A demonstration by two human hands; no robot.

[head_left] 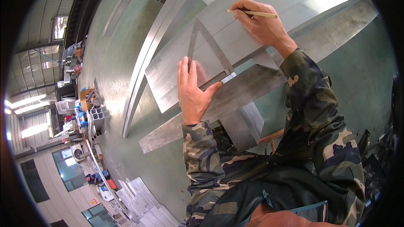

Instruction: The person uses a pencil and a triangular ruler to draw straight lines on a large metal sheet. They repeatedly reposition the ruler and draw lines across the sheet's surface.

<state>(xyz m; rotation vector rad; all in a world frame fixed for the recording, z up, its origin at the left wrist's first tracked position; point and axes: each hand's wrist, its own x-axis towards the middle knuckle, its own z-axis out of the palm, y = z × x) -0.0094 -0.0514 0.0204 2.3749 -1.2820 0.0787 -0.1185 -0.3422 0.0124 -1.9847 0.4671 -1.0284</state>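
The left hand [192, 90] lies flat, fingers stretched out and thumb spread, pressing down on a metal triangular square [209, 52]. The square's lower bar runs under its fingertips and thumb, and its two long arms rise beyond the fingers to a point. The square rests on a wide grey aluminium profile [235, 33] that stretches away from both hands, laid across another long metal bar [235, 94] that passes under the left palm.

The right hand [261, 23] is closed around a thin yellow pencil [252, 13], pinched between thumb and fingers. The pencil's tip points toward the left side and touches the profile, just beyond the square's far arm. Both sleeves are camouflage cloth.

Well off to the left of the left hand, a cluttered counter [86, 113] carries an orange-brown box [87, 97] and blue packages [81, 115], too small to tell apart further. Below the left forearm, near the floor, lies a stack of pale metal sections [141, 204].
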